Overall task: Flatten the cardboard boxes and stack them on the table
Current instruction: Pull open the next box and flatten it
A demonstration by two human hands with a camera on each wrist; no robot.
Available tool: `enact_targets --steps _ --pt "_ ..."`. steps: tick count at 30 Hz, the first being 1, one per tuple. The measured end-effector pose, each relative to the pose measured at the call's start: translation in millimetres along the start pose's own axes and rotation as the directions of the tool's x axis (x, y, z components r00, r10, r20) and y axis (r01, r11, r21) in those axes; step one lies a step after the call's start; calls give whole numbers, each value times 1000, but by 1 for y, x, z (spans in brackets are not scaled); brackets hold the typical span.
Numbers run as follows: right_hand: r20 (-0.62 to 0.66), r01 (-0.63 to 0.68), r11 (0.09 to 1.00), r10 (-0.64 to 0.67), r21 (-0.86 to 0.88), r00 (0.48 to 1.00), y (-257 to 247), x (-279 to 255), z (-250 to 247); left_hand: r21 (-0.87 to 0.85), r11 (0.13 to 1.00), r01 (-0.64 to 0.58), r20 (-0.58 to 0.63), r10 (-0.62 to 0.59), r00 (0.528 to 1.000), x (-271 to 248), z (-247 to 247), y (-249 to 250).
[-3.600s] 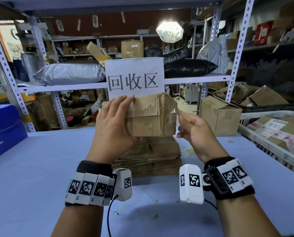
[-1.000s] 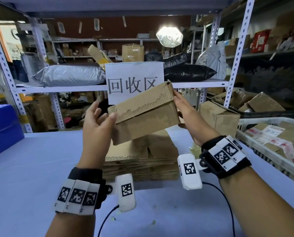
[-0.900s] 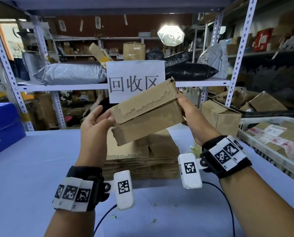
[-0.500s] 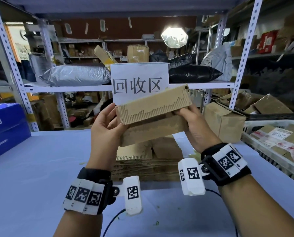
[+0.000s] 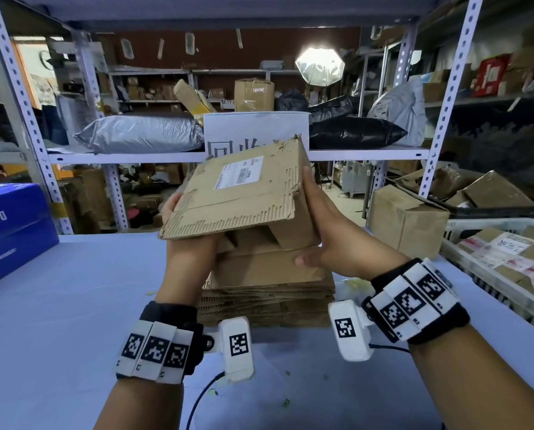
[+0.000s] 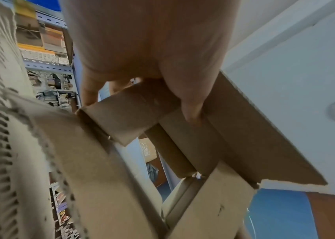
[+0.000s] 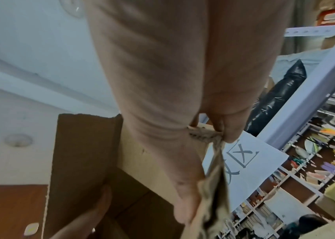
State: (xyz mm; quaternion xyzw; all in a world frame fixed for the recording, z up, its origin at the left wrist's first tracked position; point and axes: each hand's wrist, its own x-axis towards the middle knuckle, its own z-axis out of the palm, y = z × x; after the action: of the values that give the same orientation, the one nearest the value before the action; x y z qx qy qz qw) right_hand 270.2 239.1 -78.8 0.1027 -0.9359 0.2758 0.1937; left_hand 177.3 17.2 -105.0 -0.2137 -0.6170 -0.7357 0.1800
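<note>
I hold a brown cardboard box [image 5: 244, 193] in the air over a stack of flattened cardboard [image 5: 269, 293] on the blue-white table [image 5: 58, 305]. Its wide face with a white shipping label points up and toward me. Loose flaps hang open beneath it. My left hand [image 5: 189, 252] is under the box's left side. In the left wrist view its thumb [image 6: 191, 105] and fingers pinch an inner flap of the box [image 6: 121, 177]. My right hand [image 5: 324, 231] grips the right side. In the right wrist view its fingers [image 7: 232, 129] curl over a torn edge of the box [image 7: 85, 153].
A blue carton [image 5: 11, 231] lies at the table's left edge. At the right stand a closed cardboard box [image 5: 405, 218] and a white basket [image 5: 476, 223] with parcels. A white sign [image 5: 256, 128] hangs on the shelf behind.
The box has rolled so its labelled wide face now points up, and it has come down closer to the stack. Both hands have shifted their grip, the left going underneath.
</note>
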Motion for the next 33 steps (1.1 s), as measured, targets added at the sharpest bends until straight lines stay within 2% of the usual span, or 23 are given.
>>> enact_targets --steps 2,4,6,8,11,14,16,19,20,22,24,26,28,29,30,33 --pt "-51 39 999 -40 -14 998 0 1 6 12 1000 -7 -22 7 1000 -1 -1 6" --pt "-120 86 994 -78 62 990 3 6 13 79 995 -65 -24 67 997 -3 -3 10" --pt "-209 122 979 -87 163 974 6 10 19 55 995 -79 11 78 997 -5 -4 11" --pt "-333 133 953 -36 273 942 9 15 26 22 1000 -5 106 3 994 -10 -5 12" --pt "-452 91 895 130 437 883 11 21 32 -8 998 59 204 -56 977 -13 -6 15" --pt "-543 87 901 176 425 821 15 24 29 -53 994 91 266 -74 961 -12 -5 13" --pt "-605 89 914 187 397 774 17 21 29 -48 996 71 283 -54 958 -12 -3 10" --pt "-594 -5 907 281 422 754 15 18 30 -62 998 24 278 -6 961 -11 0 8" --pt "-560 -40 896 311 442 768 14 16 30 -67 998 1 279 18 960 -11 0 8" --pt "-476 -9 853 300 521 827 13 14 29 -68 996 -56 260 72 963 -10 1 7" --pt "-417 60 723 327 689 848 11 11 28 -72 994 -84 223 98 970 -7 -3 5" --pt "-299 73 475 421 877 857 10 7 24 -54 993 -106 247 117 962 -4 -9 4" --pt "-169 76 225 431 971 886 7 4 21 92 979 -182 343 140 929 -3 -13 2" --pt "-129 81 132 412 988 902 7 3 19 177 959 -223 387 141 911 -3 -14 0" --pt "-112 96 60 396 994 912 9 3 17 243 936 -253 408 138 902 -2 -15 -4" --pt "-54 97 -110 339 989 939 18 2 11 376 894 -243 395 83 915 -2 -17 -11"
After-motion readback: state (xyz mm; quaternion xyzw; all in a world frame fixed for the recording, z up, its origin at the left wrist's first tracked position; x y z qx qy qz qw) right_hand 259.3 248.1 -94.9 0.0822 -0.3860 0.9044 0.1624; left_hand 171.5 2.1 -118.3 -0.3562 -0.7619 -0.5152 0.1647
